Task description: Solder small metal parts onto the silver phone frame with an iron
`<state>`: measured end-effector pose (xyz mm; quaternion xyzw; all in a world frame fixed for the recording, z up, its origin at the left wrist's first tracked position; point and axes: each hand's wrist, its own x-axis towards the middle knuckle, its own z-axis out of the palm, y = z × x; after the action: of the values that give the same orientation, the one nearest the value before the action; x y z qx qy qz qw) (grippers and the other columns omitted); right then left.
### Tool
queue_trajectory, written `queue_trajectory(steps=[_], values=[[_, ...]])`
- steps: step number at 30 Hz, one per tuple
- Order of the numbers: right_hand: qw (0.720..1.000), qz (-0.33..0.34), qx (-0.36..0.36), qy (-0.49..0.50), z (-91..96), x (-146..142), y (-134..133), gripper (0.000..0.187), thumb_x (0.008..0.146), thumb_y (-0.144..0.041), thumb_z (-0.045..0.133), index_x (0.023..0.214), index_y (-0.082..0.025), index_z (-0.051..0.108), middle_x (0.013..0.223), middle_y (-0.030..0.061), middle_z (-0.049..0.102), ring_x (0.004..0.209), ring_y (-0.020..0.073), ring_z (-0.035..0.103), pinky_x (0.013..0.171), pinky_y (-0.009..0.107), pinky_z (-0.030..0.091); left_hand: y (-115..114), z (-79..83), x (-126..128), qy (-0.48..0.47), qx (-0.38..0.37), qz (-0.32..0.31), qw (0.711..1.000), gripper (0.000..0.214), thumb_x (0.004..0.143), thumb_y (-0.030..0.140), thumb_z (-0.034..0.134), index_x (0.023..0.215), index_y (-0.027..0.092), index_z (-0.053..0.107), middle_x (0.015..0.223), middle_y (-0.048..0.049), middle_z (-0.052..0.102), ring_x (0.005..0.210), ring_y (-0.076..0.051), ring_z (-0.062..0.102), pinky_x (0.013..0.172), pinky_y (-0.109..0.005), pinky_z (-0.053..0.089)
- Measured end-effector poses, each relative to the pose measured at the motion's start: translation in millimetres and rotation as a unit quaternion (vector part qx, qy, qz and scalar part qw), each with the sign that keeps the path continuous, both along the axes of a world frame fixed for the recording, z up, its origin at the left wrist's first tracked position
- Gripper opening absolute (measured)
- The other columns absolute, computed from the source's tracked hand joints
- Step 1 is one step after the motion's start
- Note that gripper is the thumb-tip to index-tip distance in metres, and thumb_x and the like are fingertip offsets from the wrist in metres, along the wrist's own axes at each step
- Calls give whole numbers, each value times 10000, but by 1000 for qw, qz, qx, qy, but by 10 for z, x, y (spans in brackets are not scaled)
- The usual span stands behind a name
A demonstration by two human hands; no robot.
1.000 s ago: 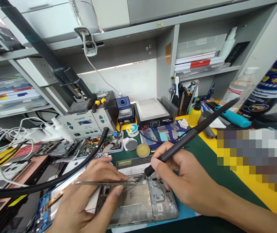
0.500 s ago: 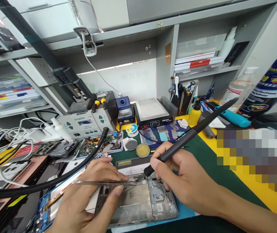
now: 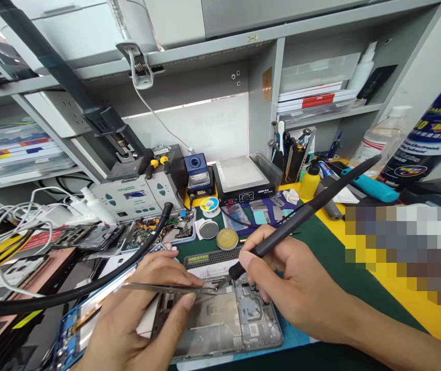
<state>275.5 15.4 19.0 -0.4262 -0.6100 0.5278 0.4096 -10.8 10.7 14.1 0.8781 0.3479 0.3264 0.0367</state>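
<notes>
An opened phone frame lies on a blue mat at the bench's front. My left hand is closed on metal tweezers, whose tips reach a spot at the frame's upper edge. My right hand grips a black soldering iron like a pen, its tip meeting the tweezers' tips at that same spot. A thick black hose runs across the bench just behind my left hand.
Behind the phone stand a grey rework station, a blue unit, a black hot plate, solder tins and a tray of circuit boards. Spray can and bottle at right. White cables crowd the left.
Almost nothing has moved. Both hands and their tools hold the same spot on the phone frame, and the view has shifted only slightly.
</notes>
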Motion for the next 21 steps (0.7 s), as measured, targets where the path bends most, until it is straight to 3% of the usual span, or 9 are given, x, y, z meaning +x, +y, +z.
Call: queue_trajectory(steps=[10, 21], values=[[1000, 2, -4, -11, 14, 3, -14, 211, 1135, -410, 620, 1002, -265, 545, 714, -91, 470, 566, 140, 434, 541, 296, 322, -18, 2, -10, -1, -4, 14, 1000, 260, 1059, 153, 668, 1247, 330, 704, 1148, 40, 854, 1187, -187, 819, 1301, -377, 559], [1000, -1, 2, 0, 6, -4, -13, 205, 1143, -400, 617, 1009, -259, 550, 733, -84, 487, 569, 138, 449, 545, 298, 329, -16, 14, 18, 1, -6, 5, 1000, 281, 1066, 126, 650, 1261, 326, 684, 1152, 55, 831, 1191, -134, 788, 1330, -297, 495]])
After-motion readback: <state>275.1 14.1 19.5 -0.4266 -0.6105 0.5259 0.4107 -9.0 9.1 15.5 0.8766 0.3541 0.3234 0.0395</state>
